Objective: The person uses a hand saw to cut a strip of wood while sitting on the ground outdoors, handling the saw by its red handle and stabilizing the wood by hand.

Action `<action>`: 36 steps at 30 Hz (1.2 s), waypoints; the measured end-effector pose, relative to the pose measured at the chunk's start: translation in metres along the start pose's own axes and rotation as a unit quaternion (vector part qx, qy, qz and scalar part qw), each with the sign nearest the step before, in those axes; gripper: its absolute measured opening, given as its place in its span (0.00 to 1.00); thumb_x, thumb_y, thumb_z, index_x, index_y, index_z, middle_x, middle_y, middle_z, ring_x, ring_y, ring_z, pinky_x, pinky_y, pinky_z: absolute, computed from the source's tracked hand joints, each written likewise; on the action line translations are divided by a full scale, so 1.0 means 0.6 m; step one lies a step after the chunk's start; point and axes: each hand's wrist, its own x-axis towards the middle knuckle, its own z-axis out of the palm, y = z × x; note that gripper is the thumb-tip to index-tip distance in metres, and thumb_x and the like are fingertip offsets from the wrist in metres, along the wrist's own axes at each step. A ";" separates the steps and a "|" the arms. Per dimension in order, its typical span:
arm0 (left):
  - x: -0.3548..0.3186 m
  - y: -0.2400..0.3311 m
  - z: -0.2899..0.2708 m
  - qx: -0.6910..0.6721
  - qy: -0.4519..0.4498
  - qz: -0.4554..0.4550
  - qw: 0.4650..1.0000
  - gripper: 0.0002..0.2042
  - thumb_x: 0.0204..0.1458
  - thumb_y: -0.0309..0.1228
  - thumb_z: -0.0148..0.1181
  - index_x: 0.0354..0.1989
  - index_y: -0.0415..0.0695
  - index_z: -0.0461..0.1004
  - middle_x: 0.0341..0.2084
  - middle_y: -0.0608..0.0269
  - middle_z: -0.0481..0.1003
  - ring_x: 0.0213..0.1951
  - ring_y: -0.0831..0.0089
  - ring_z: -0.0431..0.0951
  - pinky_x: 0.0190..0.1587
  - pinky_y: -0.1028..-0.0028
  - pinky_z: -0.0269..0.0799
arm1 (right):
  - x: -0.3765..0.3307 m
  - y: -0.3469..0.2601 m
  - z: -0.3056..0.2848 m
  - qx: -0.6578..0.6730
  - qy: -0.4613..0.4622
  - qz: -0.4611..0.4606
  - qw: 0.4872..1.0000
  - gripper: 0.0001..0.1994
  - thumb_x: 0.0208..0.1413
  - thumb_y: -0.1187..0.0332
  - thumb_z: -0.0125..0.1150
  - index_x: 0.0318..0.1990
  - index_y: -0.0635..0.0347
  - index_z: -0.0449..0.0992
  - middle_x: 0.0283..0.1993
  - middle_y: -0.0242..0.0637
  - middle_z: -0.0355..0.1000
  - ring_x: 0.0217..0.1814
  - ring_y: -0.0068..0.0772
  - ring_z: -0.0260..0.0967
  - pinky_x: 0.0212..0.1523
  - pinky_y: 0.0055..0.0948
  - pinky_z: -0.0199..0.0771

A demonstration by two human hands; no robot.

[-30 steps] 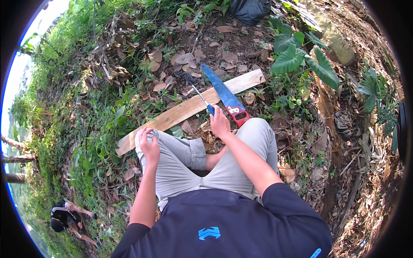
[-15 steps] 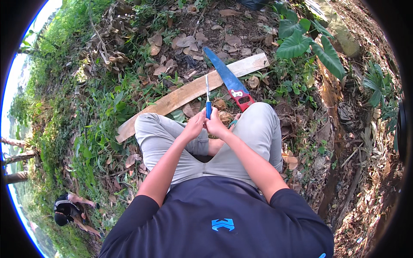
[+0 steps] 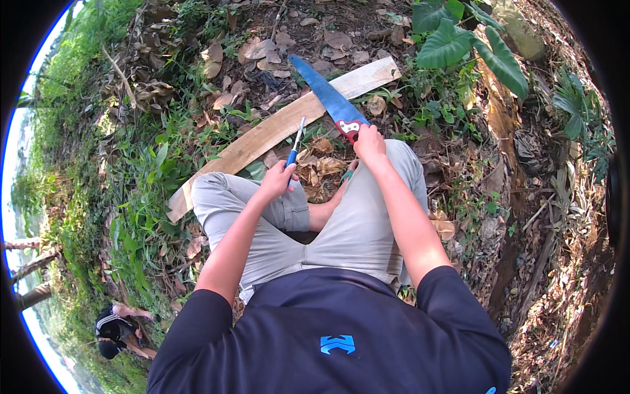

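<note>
My left hand (image 3: 278,181) is closed around the blue handle of a tool with a thin metal shaft (image 3: 298,139). Its shaft points up and away from me; whether it is a file, a chisel or a screwdriver I cannot make out. My right hand (image 3: 369,143) is wrapped round the red handle of a handsaw (image 3: 331,97), just beyond my right knee. The saw's blue blade crosses over a long pale wooden plank (image 3: 262,135), its tip toward the far left. Slanting across the ground in front of my legs, the plank runs from near left to far right.
I sit with my legs (image 3: 354,223) folded on ground strewn with dry leaves (image 3: 338,41) and weeds. A large-leaved green plant (image 3: 446,44) grows at the far right. Down at the left, another person (image 3: 115,331) in dark clothing is bent low.
My hands have moved apart. The left keeps the blue-handled tool, shifting left and tilting it, while the right has let go of it and taken hold of the saw's handle.
</note>
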 end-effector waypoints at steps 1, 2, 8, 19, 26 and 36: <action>0.002 -0.007 0.002 0.012 -0.006 0.010 1.000 0.17 0.68 0.42 0.52 0.49 0.38 0.72 0.34 0.59 0.83 0.23 0.74 0.80 0.31 0.70 0.75 | 0.002 -0.011 0.007 -0.019 0.042 -0.003 0.999 0.12 0.52 0.73 0.65 0.45 0.61 0.81 0.53 0.52 0.77 0.55 0.54 0.77 0.53 0.43 0.80; 0.013 -0.027 0.002 0.039 -0.012 0.045 0.998 0.16 0.67 0.40 0.53 0.50 0.39 0.72 0.33 0.58 0.83 0.28 0.73 0.81 0.33 0.68 0.75 | 0.006 -0.019 0.010 -0.047 0.026 -0.003 0.999 0.10 0.53 0.72 0.65 0.43 0.60 0.82 0.51 0.51 0.78 0.54 0.53 0.77 0.51 0.42 0.81; 0.023 -0.041 -0.014 0.207 0.003 0.092 0.974 0.15 0.66 0.40 0.57 0.51 0.42 0.71 0.39 0.50 0.81 0.37 0.60 0.80 0.45 0.62 0.73 | 0.034 0.003 0.043 -0.141 -0.007 0.006 0.990 0.06 0.53 0.68 0.64 0.33 0.53 0.87 0.40 0.40 0.84 0.50 0.45 0.80 0.44 0.35 0.83; 0.063 -0.054 -0.075 0.163 -0.028 0.143 0.976 0.15 0.54 0.32 0.67 0.49 0.41 0.80 0.42 0.50 0.81 0.46 0.57 0.82 0.50 0.63 0.76 | 0.017 0.010 0.011 -0.019 -0.043 -0.104 0.993 0.12 0.48 0.56 0.66 0.32 0.53 0.86 0.42 0.42 0.81 0.53 0.50 0.74 0.57 0.50 0.69; 0.160 -0.006 -0.163 0.238 0.195 0.254 0.917 0.23 0.46 0.34 0.72 0.53 0.47 0.76 0.48 0.51 0.75 0.52 0.53 0.76 0.56 0.57 0.72 | 0.012 -0.010 -0.002 0.515 -0.017 -0.058 0.855 0.10 0.62 0.62 0.55 0.41 0.60 0.72 0.29 0.36 0.76 0.33 0.30 0.76 0.39 0.30 0.73; 0.228 0.023 -0.142 0.368 0.114 0.051 0.921 0.44 0.38 0.56 0.78 0.66 0.56 0.68 0.60 0.53 0.68 0.65 0.51 0.66 0.65 0.47 0.64 | -0.047 -0.043 -0.045 0.500 0.152 -0.036 0.852 0.12 0.59 0.62 0.69 0.34 0.61 0.77 0.24 0.26 0.71 0.26 0.16 0.64 0.28 0.25 0.65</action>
